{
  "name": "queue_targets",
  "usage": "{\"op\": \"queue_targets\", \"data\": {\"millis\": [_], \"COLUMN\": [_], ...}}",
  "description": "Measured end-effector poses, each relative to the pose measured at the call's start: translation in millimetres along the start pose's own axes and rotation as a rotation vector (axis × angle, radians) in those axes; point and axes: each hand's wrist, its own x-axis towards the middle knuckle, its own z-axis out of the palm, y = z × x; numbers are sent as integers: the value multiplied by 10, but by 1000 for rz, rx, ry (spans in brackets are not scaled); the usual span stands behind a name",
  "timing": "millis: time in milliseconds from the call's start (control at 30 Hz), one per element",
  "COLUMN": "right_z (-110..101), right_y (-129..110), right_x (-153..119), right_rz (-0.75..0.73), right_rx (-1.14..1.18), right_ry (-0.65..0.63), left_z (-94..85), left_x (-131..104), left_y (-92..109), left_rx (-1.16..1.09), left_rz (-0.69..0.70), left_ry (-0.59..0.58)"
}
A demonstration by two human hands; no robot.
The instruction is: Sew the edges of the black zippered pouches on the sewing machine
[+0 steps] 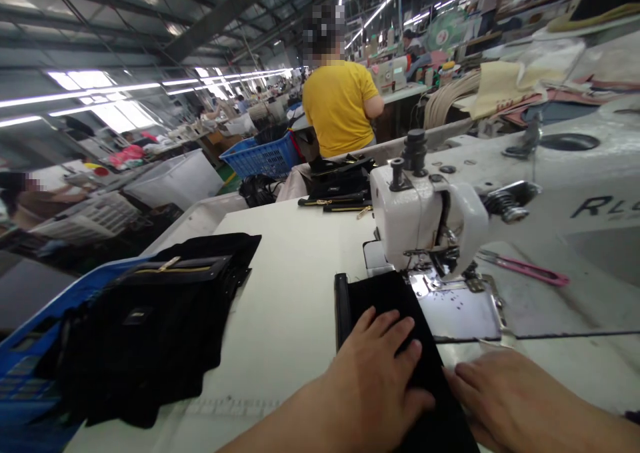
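Note:
A black fabric panel (383, 292) lies on the pale sewing table, its far corner close to the needle area of a white sewing machine (400, 216). Along its left edge runs a dark folded strip (342, 310). My left hand (373, 370) rests flat on top of the panel with fingers spread. At the panel's right edge, my right hand (505, 390) has its fingers curled together against the fabric and seems to pinch that edge; the fingertips are partly hidden. The panel's near end passes out of the bottom of the view.
Black zippered fabric pieces (150, 320) are stacked at left, over a blue basket (30, 353). More zippered pieces (340, 183) lie behind the machine head. Pink-handled thread snips (530, 270) rest on the machine bed. A person in a yellow shirt (340, 106) is ahead.

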Motion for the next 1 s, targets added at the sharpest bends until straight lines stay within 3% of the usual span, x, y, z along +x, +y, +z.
{"op": "queue_targets", "data": {"millis": [100,200,367,467,667,1000], "right_z": [-63,-110,-135,-167,-267,-292], "right_y": [-146,-273,-417,-456,-462,-472], "right_x": [-169,-316,-440,-449,-386,-340], "right_rz": [-22,-25,16,-48,-101,-94], "right_rx": [67,87,-46,2,91,68], "right_ry": [-85,-108,95,106,198,271], "left_z": [105,144,-78,-113,60,38], "left_x": [-156,-245,-276,-274,-312,-357], "left_y": [194,345,490,569,662,653], "left_rx": [-4,-78,-436,-461,-306,-192], "left_rz": [102,119,-135,-175,-20,37], "left_ry": [52,234,461,548,548,488]}}
